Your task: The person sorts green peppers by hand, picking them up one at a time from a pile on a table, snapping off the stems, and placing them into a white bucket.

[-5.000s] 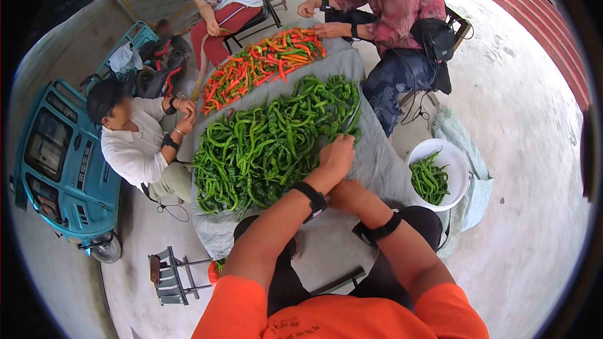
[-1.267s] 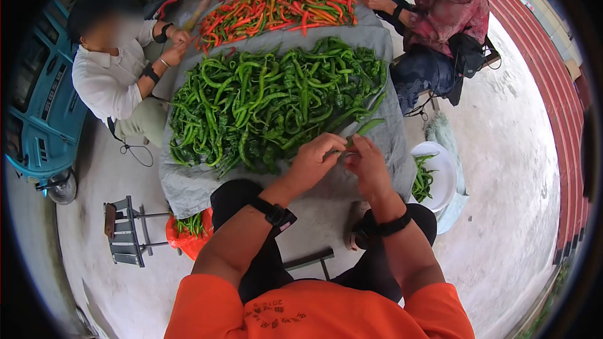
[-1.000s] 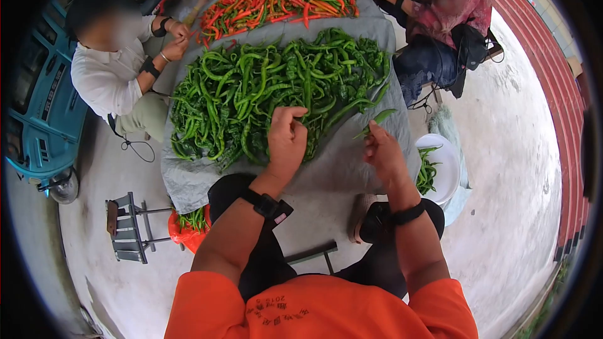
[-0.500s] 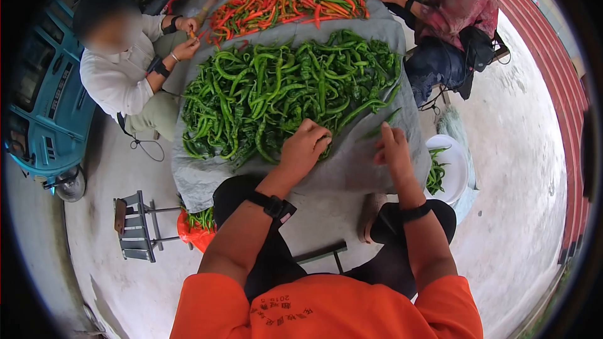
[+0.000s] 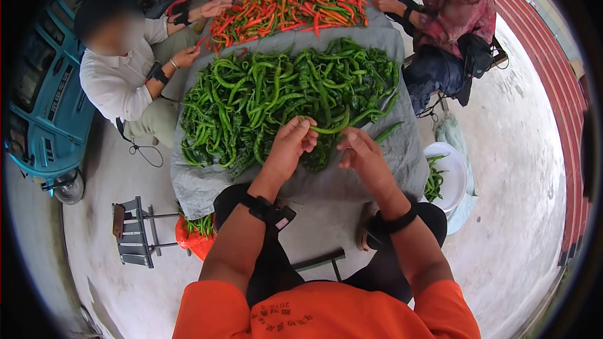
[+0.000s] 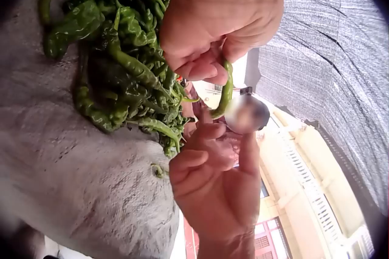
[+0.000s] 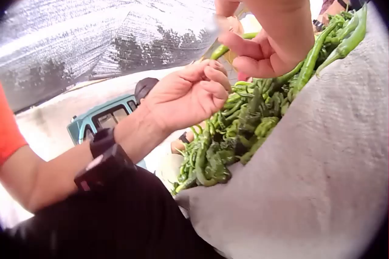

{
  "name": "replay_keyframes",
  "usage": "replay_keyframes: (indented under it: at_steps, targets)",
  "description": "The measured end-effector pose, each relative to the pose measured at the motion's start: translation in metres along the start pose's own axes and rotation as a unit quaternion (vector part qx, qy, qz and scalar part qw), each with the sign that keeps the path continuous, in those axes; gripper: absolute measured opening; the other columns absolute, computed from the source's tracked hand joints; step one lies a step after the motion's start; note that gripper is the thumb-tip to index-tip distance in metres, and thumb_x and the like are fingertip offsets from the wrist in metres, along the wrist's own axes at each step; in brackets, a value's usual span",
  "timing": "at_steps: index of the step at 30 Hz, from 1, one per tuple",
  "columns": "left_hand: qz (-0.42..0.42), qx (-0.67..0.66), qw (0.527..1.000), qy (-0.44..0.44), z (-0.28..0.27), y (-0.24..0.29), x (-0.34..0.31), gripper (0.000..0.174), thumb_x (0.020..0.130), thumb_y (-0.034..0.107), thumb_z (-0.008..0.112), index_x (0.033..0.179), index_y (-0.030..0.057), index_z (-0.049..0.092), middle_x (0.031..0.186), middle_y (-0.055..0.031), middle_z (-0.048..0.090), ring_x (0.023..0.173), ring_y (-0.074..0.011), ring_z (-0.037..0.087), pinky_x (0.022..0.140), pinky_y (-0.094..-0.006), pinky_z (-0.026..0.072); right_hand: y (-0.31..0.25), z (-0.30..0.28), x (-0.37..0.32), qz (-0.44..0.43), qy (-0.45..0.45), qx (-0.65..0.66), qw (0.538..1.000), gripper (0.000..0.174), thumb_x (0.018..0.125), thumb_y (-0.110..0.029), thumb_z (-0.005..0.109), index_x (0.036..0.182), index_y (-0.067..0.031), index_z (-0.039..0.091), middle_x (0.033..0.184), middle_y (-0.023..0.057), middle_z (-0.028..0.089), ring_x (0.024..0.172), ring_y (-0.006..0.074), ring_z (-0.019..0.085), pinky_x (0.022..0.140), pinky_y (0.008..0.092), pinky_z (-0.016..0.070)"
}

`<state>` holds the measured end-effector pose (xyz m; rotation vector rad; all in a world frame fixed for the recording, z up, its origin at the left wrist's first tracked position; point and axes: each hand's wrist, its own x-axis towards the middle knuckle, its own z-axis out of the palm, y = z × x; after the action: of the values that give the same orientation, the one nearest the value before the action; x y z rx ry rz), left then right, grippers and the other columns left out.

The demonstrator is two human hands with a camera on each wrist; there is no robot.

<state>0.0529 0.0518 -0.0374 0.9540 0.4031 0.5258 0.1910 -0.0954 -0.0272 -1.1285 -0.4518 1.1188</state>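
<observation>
In the head view my left hand (image 5: 289, 150) pinches the end of a curved green chili pepper (image 5: 333, 129) over the near edge of a large green chili heap (image 5: 264, 94). My right hand (image 5: 367, 162) is near the pepper's other end, its fingers partly bent. From the left wrist view, the pepper (image 6: 226, 92) hangs between thumb and fingers of the left hand, and the right hand (image 6: 216, 180) has a raised digit apart from it. Another green chili (image 5: 389, 132) lies alone on the grey cloth (image 5: 402, 157), to the right of the heap.
Red and orange chilies (image 5: 289, 11) lie at the cloth's far end. A white bucket (image 5: 461, 179) holding green chilies stands at the right. A red bag (image 5: 200, 245) of chilies and a small folding stool (image 5: 133, 235) are at the left. Several people sit around the cloth.
The right hand has let go of a chili, which now lies on the cloth's right side, and has moved left. The left hand has lifted a chili from the heap.
</observation>
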Motion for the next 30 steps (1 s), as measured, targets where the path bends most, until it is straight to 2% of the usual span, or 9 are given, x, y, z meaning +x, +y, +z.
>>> replay_keyframes:
  at_steps: [6, 12, 15, 16, 21, 22, 25, 28, 30]
  targets:
    - [-0.028, 0.091, 0.995, -0.038, 0.009, 0.004, -0.003, 0.019, 0.099, 0.024, 0.051, 0.102, 0.0064, 0.059, 0.084, -0.0002, 0.060, 0.075, -0.0086, 0.054, 0.067, -0.0225, 0.0418, -0.002, -0.001, 0.006, -0.018, 0.028, 0.028, 0.999, 0.027, 0.096, -0.031, 0.056, 0.105, -0.0066, 0.061, 0.077, -0.0009, 0.055, 0.060, 0.0072, 0.049, 0.063, 0.0224, 0.0457]
    - [0.009, 0.300, 0.954, 0.022, 0.013, 0.003, -0.004, 0.017, 0.092, 0.021, 0.061, 0.098, 0.0049, 0.062, 0.086, -0.0013, 0.060, 0.070, -0.0084, 0.054, 0.062, -0.0238, 0.0437, -0.018, -0.018, 0.003, -0.134, 0.083, -0.160, 0.974, 0.027, 0.096, -0.028, 0.056, 0.100, -0.0019, 0.063, 0.079, -0.0003, 0.057, 0.065, 0.0064, 0.051, 0.059, 0.0230, 0.0451]
    - [0.139, 0.505, 0.852, 0.024, -0.006, -0.013, 0.000, 0.018, 0.087, 0.018, 0.068, 0.095, 0.0028, 0.062, 0.086, -0.0025, 0.061, 0.068, -0.0089, 0.054, 0.059, -0.0257, 0.0440, -0.031, -0.055, 0.004, -0.200, 0.164, -0.270, 0.927, 0.027, 0.095, -0.024, 0.057, 0.103, 0.0010, 0.060, 0.081, 0.0020, 0.059, 0.068, 0.0080, 0.055, 0.057, 0.0254, 0.0464]
    - [0.108, 0.500, 0.859, 0.025, -0.006, -0.012, -0.002, 0.020, 0.082, 0.017, 0.072, 0.093, 0.0023, 0.063, 0.085, -0.0046, 0.060, 0.068, -0.0115, 0.055, 0.061, -0.0277, 0.0456, -0.036, -0.064, 0.002, -0.183, 0.185, -0.292, 0.920, 0.026, 0.094, -0.023, 0.058, 0.104, 0.0012, 0.059, 0.080, 0.0034, 0.060, 0.066, 0.0096, 0.056, 0.057, 0.0265, 0.0468]
    - [0.042, 0.638, 0.769, -0.004, 0.000, -0.001, -0.015, 0.025, 0.076, 0.019, 0.074, 0.096, 0.0084, 0.064, 0.090, -0.0051, 0.058, 0.079, -0.0202, 0.061, 0.069, -0.0348, 0.0493, -0.041, -0.099, -0.011, -0.127, 0.231, -0.445, 0.856, 0.027, 0.088, -0.016, 0.059, 0.108, 0.0018, 0.056, 0.069, 0.0115, 0.062, 0.055, 0.0182, 0.060, 0.057, 0.0319, 0.0485]
    - [0.041, 0.649, 0.759, -0.012, 0.001, 0.000, -0.016, 0.026, 0.075, 0.020, 0.074, 0.097, 0.0101, 0.064, 0.092, -0.0053, 0.058, 0.084, -0.0230, 0.063, 0.072, -0.0377, 0.0501, -0.038, -0.104, -0.010, -0.133, 0.241, -0.450, 0.850, 0.028, 0.087, -0.015, 0.059, 0.108, 0.0035, 0.056, 0.067, 0.0148, 0.063, 0.053, 0.0241, 0.062, 0.058, 0.0348, 0.0488]
    - [0.063, 0.711, 0.700, -0.019, 0.001, -0.008, -0.018, 0.029, 0.074, 0.019, 0.074, 0.101, 0.0112, 0.063, 0.094, -0.0051, 0.057, 0.085, -0.0232, 0.063, 0.072, -0.0377, 0.0502, -0.036, -0.113, -0.009, -0.115, 0.249, -0.487, 0.829, 0.030, 0.086, -0.016, 0.059, 0.108, 0.0040, 0.056, 0.073, 0.0167, 0.065, 0.060, 0.0265, 0.064, 0.061, 0.0375, 0.0496]
    - [0.133, 0.727, 0.673, -0.013, 0.000, -0.013, -0.018, 0.029, 0.076, 0.020, 0.073, 0.102, 0.0103, 0.064, 0.090, -0.0049, 0.056, 0.071, -0.0173, 0.058, 0.066, -0.0310, 0.0470, -0.021, -0.122, 0.004, -0.170, 0.290, -0.469, 0.817, 0.030, 0.085, -0.015, 0.060, 0.108, 0.0036, 0.057, 0.086, 0.0196, 0.066, 0.071, 0.0277, 0.065, 0.067, 0.0393, 0.0491]
    - [0.109, 0.669, 0.735, 0.008, 0.003, -0.008, -0.017, 0.026, 0.079, 0.020, 0.071, 0.101, 0.0086, 0.063, 0.090, -0.0040, 0.058, 0.071, -0.0154, 0.057, 0.065, -0.0290, 0.0467, -0.015, -0.120, 0.009, -0.242, 0.286, -0.515, 0.771, 0.030, 0.084, -0.015, 0.061, 0.109, 0.0021, 0.058, 0.095, 0.0196, 0.064, 0.076, 0.0280, 0.065, 0.069, 0.0403, 0.0483]
